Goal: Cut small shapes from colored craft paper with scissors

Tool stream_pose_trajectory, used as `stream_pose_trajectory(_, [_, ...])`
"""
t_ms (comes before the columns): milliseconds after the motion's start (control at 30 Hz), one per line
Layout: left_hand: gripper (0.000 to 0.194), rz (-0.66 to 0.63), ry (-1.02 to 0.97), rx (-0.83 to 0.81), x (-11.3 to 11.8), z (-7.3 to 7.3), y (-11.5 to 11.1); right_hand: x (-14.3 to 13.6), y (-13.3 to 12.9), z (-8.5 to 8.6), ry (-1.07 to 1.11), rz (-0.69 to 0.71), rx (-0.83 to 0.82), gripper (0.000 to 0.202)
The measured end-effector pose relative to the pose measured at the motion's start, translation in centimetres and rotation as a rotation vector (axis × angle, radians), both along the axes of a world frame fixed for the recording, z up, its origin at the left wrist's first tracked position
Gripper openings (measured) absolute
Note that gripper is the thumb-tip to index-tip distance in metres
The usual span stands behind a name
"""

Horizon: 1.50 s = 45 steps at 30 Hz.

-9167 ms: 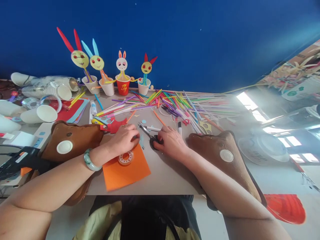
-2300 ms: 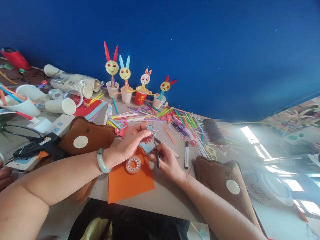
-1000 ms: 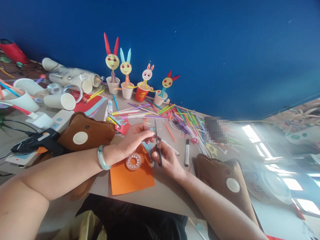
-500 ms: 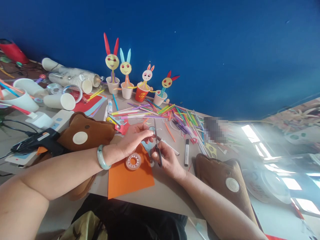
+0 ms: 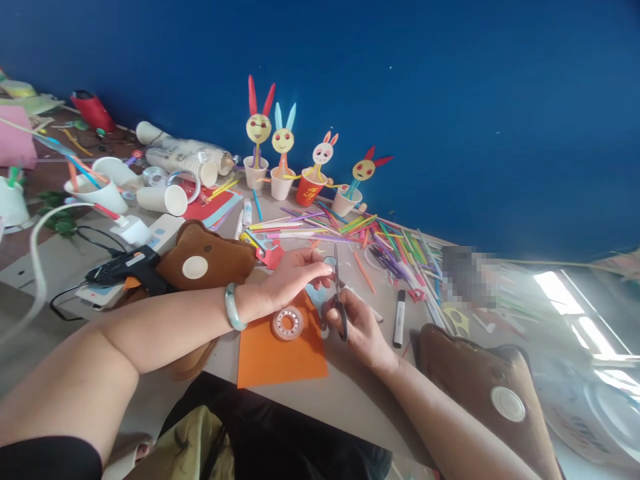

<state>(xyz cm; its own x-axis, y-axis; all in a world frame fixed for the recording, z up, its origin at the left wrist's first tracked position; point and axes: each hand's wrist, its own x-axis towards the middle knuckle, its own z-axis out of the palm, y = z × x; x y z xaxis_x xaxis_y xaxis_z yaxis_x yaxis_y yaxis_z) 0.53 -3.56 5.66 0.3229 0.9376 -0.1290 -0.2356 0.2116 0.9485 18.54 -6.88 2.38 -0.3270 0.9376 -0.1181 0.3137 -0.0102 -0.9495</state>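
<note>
Clearly, both hands meet above the near part of the tabletop [image 5: 360, 400], and both are busy. The left hand [image 5: 297, 277] pinches a small pale-blue paper piece [image 5: 329, 261]; its thumb and forefinger are clamped on the lower left edge, so the piece sticks up just past the fingertips, towards the right hand [image 5: 364, 330]. That hand's fingers are curled around the dark handles of the scissors [image 5: 339, 290], whose blades point up and away from the body, immediately to the right of the paper. Whether the blades touch its edge I cannot tell. Just below the fingers, between the two hands, a larger light-blue scrap [image 5: 317, 293] lies by the upper edge of an orange sheet [image 5: 280, 363], and a tape roll [image 5: 277, 325] rests flat on that sheet, near the left wrist with its pale green bangle [image 5: 233, 308]. Right of the right hand lies a marker [image 5: 399, 319], apart from the fingers. A brown cushion [image 5: 220, 252] sits behind the left forearm, beside a black glue gun [image 5: 127, 270], and another brown cushion [image 5: 480, 373] lies beyond the right forearm. Farther back, coloured sticks [image 5: 400, 250] are strewn before four rabbit-faced figures [image 5: 259, 128] standing in cups [image 5: 283, 185] along the blue wall [image 5: 450, 133].
</note>
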Motion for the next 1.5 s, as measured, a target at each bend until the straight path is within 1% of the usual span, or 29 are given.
stream_pose_trajectory(67, [0.015,0.000,-0.020,-0.015,-0.1,0.1,0.0,0.0,0.0,0.2,-0.033,-0.002,0.012,0.058])
stream_pose_trajectory(133, [0.015,0.004,-0.032,-0.017,0.0,-0.2,0.2,0.0,0.1,0.3,-0.056,0.001,0.030,0.059])
stream_pose_trajectory(267, [0.015,0.012,-0.076,0.019,0.3,-1.2,0.6,0.0,0.3,0.2,-0.051,0.015,0.065,0.057])
stream_pose_trajectory(367, [0.016,0.050,-0.113,0.039,0.5,-1.8,1.1,0.0,0.3,0.0,-0.031,0.006,0.105,0.052])
stream_pose_trajectory(467, [0.016,0.105,-0.140,0.033,0.6,-2.2,1.7,0.2,0.2,-0.2,-0.022,-0.044,0.183,0.048])
stream_pose_trajectory(567, [0.016,0.165,-0.135,0.021,0.5,-2.2,2.1,0.8,0.4,-0.6,-0.038,-0.125,0.303,0.047])
stream_pose_trajectory(667, [0.019,0.145,-0.095,0.037,0.3,-2.0,2.1,1.3,0.7,-0.9,-0.034,-0.183,0.423,0.046])
stream_pose_trajectory(733, [0.019,0.142,-0.088,0.079,0.1,-2.0,1.9,1.5,0.8,-1.1,-0.026,-0.187,0.455,0.045])
stream_pose_trajectory(833, [0.015,0.161,-0.069,0.089,0.0,-2.3,1.8,1.5,0.6,-1.2,-0.079,-0.140,0.439,0.042])
stream_pose_trajectory(967, [0.018,0.182,-0.071,0.161,-0.1,-2.7,2.0,1.1,0.2,-1.1,-0.119,-0.087,0.408,0.034])
stream_pose_trajectory(1133, [0.020,0.221,-0.066,0.123,-0.2,-2.1,1.9,0.7,0.0,-0.8,-0.209,-0.067,0.374,0.023])
stream_pose_trajectory(1300, [0.019,0.268,-0.042,0.118,-0.1,-1.7,1.8,0.7,0.1,-0.7,-0.235,-0.069,0.311,0.025])
stream_pose_trajectory(1400, [0.020,0.279,-0.036,0.111,-0.1,-1.7,1.9,0.8,0.2,-0.5,-0.250,-0.078,0.276,0.026])
stream_pose_trajectory(1500, [0.017,0.263,-0.025,0.124,-0.1,-2.0,1.8,0.6,0.2,-0.1,-0.241,-0.088,0.228,0.031])
